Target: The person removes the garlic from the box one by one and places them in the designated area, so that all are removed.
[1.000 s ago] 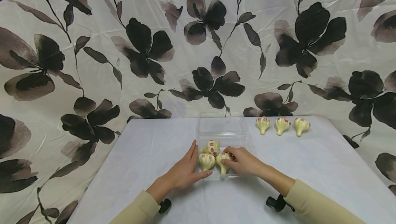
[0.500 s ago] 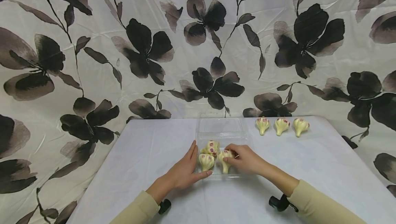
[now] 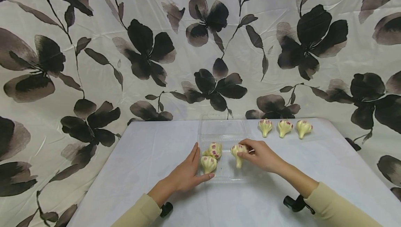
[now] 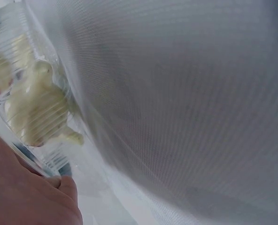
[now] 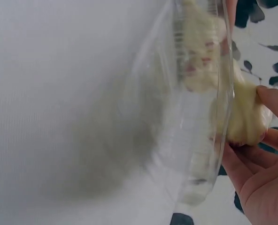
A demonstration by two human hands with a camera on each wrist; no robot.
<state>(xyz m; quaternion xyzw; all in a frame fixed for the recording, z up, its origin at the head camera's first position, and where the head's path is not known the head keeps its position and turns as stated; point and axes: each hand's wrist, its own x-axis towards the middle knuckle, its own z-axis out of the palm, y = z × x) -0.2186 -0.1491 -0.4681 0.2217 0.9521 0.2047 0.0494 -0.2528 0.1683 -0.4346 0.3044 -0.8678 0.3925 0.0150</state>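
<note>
A hinged clear plastic container (image 3: 230,176) lies on the table with its lid (image 3: 223,127) laid back. On its left side sit garlic bulbs, one in front (image 3: 209,164) and one behind (image 3: 215,149). My left hand (image 3: 187,172) rests along the left wall with straight fingers, the thumb across the front corner. My right hand (image 3: 262,155) grips another garlic bulb (image 3: 238,154) between thumb and fingers over the container's right side. In the right wrist view that held bulb (image 5: 244,112) shows beyond the clear wall, above the rim.
Three garlic bulbs stand in a row at the back right of the table: a left one (image 3: 265,127), a middle one (image 3: 284,128) and a right one (image 3: 304,128). A white cloth (image 3: 141,157) covers the table. Behind hangs a floral curtain (image 3: 181,60).
My right hand has lifted its garlic bulb from beside the others and moved it right and slightly back. The left hand has stayed at the container's left side.
</note>
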